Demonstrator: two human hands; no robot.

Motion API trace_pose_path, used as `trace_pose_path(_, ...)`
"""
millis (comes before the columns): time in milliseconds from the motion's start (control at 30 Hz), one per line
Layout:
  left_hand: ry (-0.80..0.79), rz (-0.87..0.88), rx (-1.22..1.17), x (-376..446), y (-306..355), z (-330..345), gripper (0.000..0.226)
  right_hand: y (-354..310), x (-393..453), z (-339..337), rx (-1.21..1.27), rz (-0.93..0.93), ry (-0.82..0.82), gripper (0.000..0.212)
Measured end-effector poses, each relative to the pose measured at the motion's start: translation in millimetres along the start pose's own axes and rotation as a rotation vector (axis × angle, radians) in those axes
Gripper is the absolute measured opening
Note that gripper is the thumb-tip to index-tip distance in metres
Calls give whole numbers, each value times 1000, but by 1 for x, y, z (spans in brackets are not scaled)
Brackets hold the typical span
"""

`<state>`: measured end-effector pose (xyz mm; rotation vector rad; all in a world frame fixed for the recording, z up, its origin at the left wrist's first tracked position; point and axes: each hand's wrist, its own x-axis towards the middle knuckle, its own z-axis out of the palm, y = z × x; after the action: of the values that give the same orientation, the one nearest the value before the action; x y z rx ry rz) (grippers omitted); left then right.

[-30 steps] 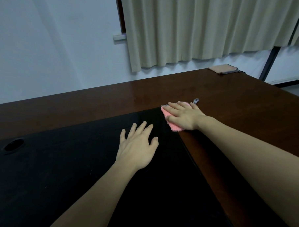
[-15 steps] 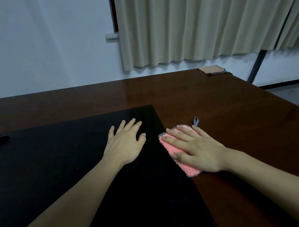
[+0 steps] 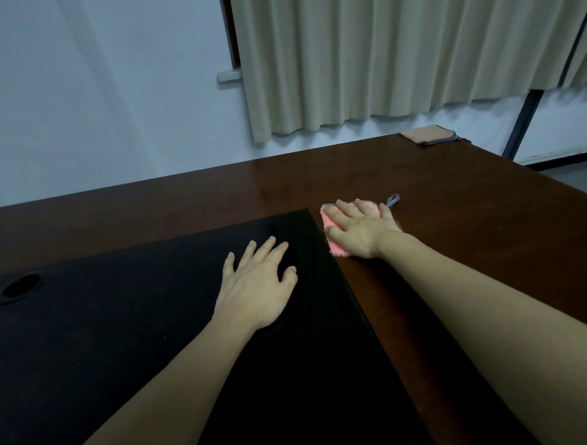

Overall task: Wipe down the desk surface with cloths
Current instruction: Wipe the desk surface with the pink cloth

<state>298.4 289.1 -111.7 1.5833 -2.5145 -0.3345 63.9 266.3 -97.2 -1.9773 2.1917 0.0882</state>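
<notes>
Right hand (image 3: 359, 233) slid pink cloth (image 3: 334, 249) farther up desk (image 3: 471, 210), beside black mat (image 3: 112, 332) edge

Bare forearms, no sleeves, no jewellery

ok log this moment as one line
right hand pressing pink cloth on brown desk | left hand flat on black mat | wiping underway

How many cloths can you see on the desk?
2. The pink cloth lies under the right hand; a tan cloth lies at the desk's far corner. No others show.
</notes>
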Motion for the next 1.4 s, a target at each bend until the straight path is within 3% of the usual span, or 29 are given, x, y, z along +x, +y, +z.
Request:
trace_pose_path(233,0,1,15,-1,0,0,57,-1,-94,15,-61,-258,-37,59)
trace_pose_path(333,0,-3,17,-1,0,1,57,9,-127,15,-49,-284,-70,70)
trace_pose_path(533,2,4,19,0,0,3,57,22,-94,13,-49,-237,-27,59)
trace_pose_path(833,9,6,2,3,-1,2,57,8,6,-1,6,-12,14,60)
trace_pose_path(1167,19,-6,11,2,0,2,57,3,-103,15,-88,-332,-42,60)
trace_pose_path(1267,15,-7,13,0,1,2,57,16,-125,17,-79,-374,-75,68)
trace_pose_path(1400,14,-11,11,0,1,2,56,28,-103,13,-92,-356,-64,60)
